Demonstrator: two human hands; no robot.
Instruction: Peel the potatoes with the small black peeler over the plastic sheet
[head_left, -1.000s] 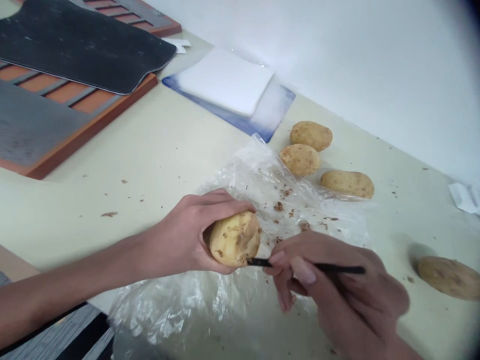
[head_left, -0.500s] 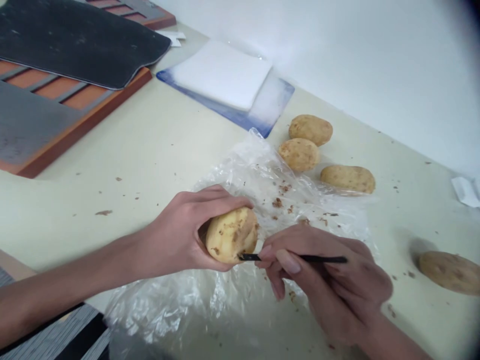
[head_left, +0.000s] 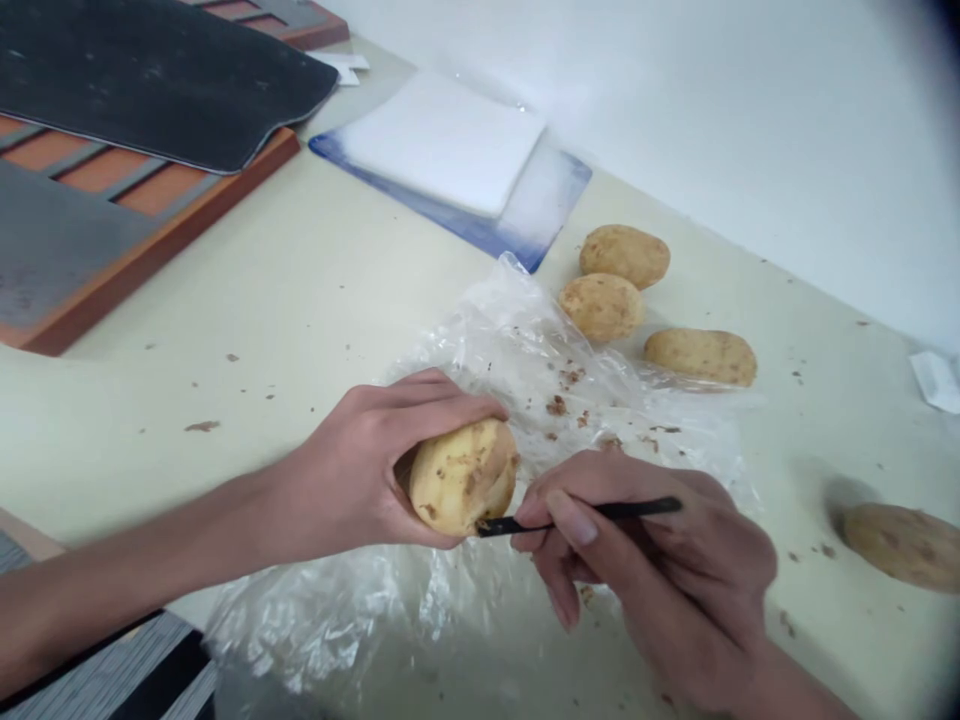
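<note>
Potato (head_left: 461, 480) clasped in my left hand (head_left: 382, 450), over crumpled plastic (head_left: 517, 335) near the desk's (head_left: 322, 240) near edge; my right hand (head_left: 667, 560) pinches a dark tool (head_left: 641, 507) against its lower side. Much skin looks scraped off, brown patches remain; four other potatoes (head_left: 602, 307) seem unpeeled.

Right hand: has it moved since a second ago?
Yes. The right hand has shifted left, widening its gap from the far-right potato on the table.

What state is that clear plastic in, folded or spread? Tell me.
Spread, though wrinkled: the clear plastic reaches across the table beneath the left hand and right hand, with brown scraps scattered on it.
</note>
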